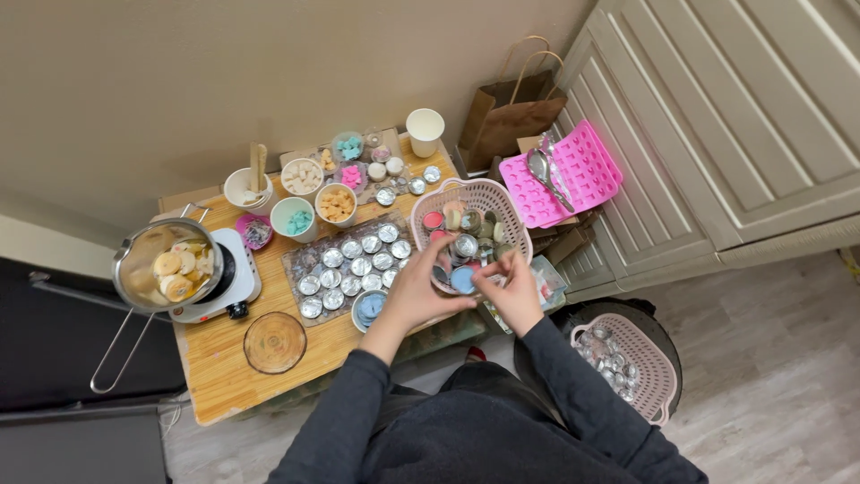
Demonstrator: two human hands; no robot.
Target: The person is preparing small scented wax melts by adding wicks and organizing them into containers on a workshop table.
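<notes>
Head view, both hands' fingers [488, 273] hidden in pink basket [475, 190], grip unclear

Clutter around the wooden table [215, 358]
Steel pot [166, 264] at nine o'clock; pink mould [573, 175], paper bag [506, 116] at one o'clock.
</notes>
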